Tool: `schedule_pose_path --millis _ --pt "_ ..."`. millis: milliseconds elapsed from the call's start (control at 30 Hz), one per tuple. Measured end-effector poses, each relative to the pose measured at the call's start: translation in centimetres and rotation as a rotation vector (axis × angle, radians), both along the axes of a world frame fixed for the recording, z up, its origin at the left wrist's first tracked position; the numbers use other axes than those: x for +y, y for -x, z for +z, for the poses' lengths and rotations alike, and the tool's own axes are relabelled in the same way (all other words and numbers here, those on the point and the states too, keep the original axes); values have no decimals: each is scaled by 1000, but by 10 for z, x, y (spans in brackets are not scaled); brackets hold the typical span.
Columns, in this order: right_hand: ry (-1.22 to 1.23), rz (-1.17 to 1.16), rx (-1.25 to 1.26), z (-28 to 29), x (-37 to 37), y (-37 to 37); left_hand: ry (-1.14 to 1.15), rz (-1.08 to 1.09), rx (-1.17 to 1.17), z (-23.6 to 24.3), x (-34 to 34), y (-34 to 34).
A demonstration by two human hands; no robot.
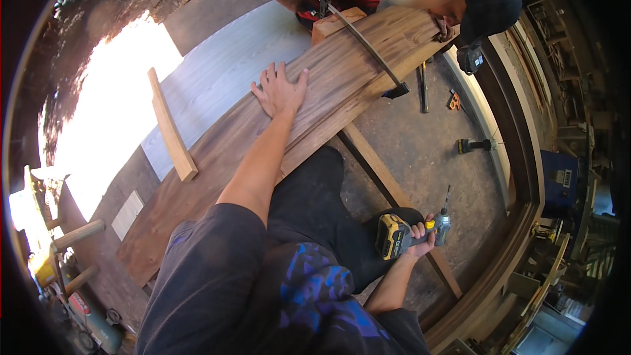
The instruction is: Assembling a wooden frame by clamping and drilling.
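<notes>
While the left hand (279, 90) lies flat, fingers spread, on the curved wooden board (328, 85), the right hand (420, 236) grips a cordless drill (411, 231) (yellow and black) low beside the knee

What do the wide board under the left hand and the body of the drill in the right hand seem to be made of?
The wide board under the left hand looks like solid wood, brown with long grain lines and a matte, probably unfinished face. The drill in the right hand seems to have a moulded plastic body, yellow and black with a slight sheen; its chuck and bit look like grey metal.
</notes>
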State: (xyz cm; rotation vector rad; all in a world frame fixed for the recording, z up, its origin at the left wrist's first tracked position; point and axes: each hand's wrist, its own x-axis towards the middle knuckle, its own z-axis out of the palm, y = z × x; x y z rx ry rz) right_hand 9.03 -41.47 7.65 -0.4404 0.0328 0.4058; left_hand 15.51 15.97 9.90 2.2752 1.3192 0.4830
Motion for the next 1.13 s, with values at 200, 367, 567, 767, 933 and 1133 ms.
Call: schedule_pose_path --millis 200,367,567,767,933,1133 --pt "-8 -6 6 -1 0 0 -23 1 28 -1 1 0" --pt "-11 -11 8 -2 0 0 -13 -1 38 -1 2 1" --pt "-9 -10 19 -2 -1 0 7 -8 51 2 2 1" --pt "-26 1 14 -4 0 -2 -2 -5 44 1 3 1" --pt "-24 21 -4 -5 1 -4 3 -9 46 3 2 1" --pt "-28 41 10 -7 -1 -5 14 -14 75 5 3 2"
